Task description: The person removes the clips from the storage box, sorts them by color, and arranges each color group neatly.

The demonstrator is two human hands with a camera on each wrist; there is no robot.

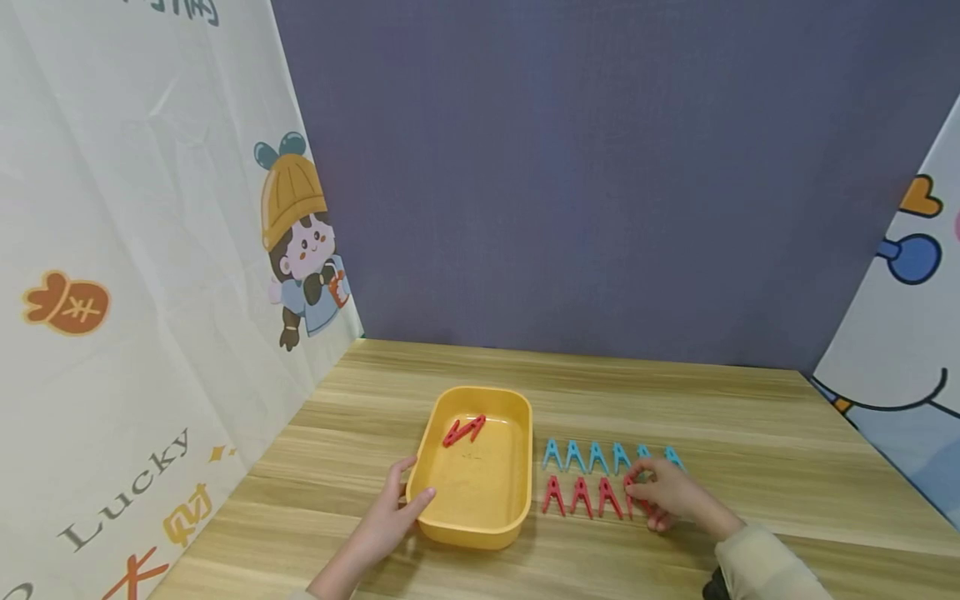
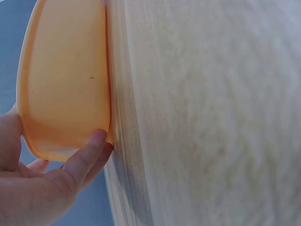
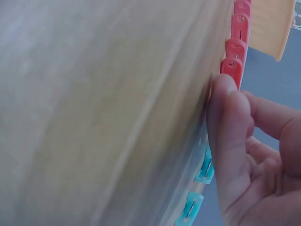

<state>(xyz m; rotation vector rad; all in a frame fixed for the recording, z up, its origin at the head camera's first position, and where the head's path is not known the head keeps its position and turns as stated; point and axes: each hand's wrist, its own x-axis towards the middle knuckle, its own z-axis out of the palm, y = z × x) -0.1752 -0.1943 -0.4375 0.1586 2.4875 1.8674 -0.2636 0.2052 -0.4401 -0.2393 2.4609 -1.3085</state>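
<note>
A yellow plastic bin [image 1: 522,467] stands on the table with two red clothespins [image 1: 465,430] inside. My left hand [image 1: 386,517] holds the bin's near-left side, thumb over the rim; in the left wrist view its fingers [image 2: 80,165] lie against the outer wall. Right of the bin is a row of red clothespins [image 1: 580,497], legs toward me. My right hand [image 1: 675,492] pinches the red clothespin [image 1: 629,493] at the row's right end, partly hidden by the fingers. In the right wrist view, thumb and finger meet at a red clothespin [image 3: 232,67].
Behind the red row lies a row of several blue clothespins [image 1: 597,457], partly covered by the right hand. A dark grey panel [image 1: 585,183] rises at the table's back edge. Printed white sheets [image 1: 172,333] flank the wood-grain table [image 1: 330,450].
</note>
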